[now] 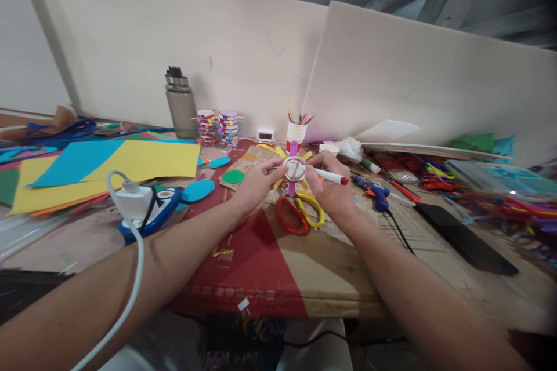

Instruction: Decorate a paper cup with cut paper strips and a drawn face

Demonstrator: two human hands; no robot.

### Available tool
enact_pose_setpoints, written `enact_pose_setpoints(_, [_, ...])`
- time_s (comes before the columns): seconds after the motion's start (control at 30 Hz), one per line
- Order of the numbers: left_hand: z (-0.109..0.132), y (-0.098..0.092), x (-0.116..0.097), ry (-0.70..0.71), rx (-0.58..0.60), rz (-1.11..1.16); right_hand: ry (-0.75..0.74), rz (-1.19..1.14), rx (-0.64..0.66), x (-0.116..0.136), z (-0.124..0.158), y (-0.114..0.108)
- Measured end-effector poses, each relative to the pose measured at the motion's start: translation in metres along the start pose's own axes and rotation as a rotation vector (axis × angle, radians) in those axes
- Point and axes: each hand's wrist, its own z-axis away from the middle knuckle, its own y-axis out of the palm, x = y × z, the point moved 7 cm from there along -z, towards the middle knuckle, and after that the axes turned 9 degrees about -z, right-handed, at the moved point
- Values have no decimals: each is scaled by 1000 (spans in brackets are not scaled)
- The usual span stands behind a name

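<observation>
My left hand (pixel 256 182) pinches a small round white paper craft (pixel 295 168) with coloured strips and a purple stick hanging below it. My right hand (pixel 328 185) grips a white marker with a red cap (pixel 333 177), its tip against the round craft's face. Both hands hover above scissors with red and yellow handles (pixel 300 214) that lie on a red and brown cardboard sheet (pixel 252 261).
Yellow and blue paper sheets (pixel 108 165) lie left, with a white charger and cable (pixel 130 200). A grey bottle (pixel 180 104), stacked crafts (pixel 217 126) and a cup of sticks (pixel 296 127) stand at the back. A blue glue gun (pixel 378 194), black phone (pixel 465 237) and pipe cleaners lie right.
</observation>
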Motion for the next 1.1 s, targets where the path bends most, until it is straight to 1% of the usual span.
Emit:
enact_pose_setpoints(0.23, [0,0,0,10,-3,0,20,-3,5,0,0,0])
enact_pose_setpoints(0.8, [-1,0,-1,11,1,11,5,-22,6,0,-1,-1])
enact_pose_setpoints(1.1, [-1,-1,-2,45,5,-22,11,-11,-4,-2,-1,-2])
